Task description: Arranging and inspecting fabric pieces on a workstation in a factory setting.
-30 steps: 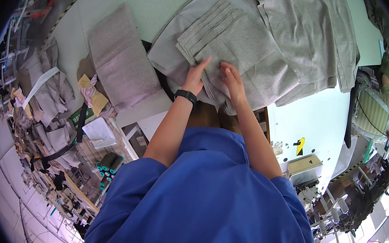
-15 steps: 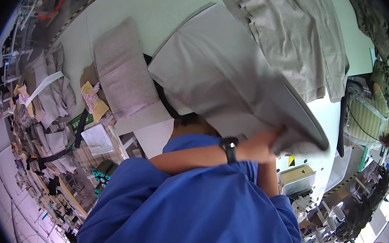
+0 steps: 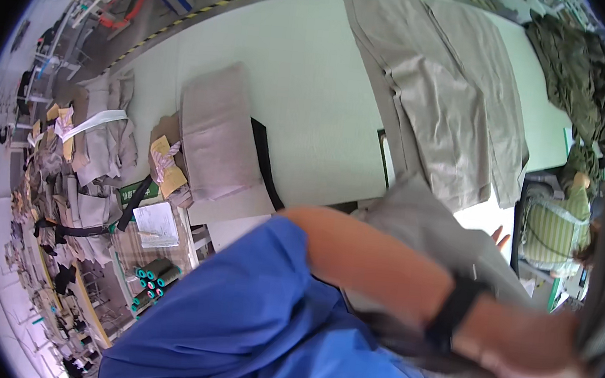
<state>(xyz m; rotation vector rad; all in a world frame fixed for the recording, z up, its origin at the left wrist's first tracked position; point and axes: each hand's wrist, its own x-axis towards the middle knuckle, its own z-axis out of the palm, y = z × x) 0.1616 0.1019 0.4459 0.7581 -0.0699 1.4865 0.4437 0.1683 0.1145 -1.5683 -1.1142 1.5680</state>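
Two bare hands are at a loose grey cloth by the near right edge of the pale green table. The left hand, arm stretched rightward across the body, is too blurred to tell whether it pinches anything. Beyond the cloth, the right hand shows only slightly spread fingertips. Taupe fabric panels lie farther back on the table.

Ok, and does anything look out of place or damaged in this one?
Nothing looks clearly spilled or damaged. The cloth heap at far left looks untidy: it lies jumbled, with a black strip trailing across it, unlike the flat cloth on the table. The grey fabric by the left hand is too blurred to judge.
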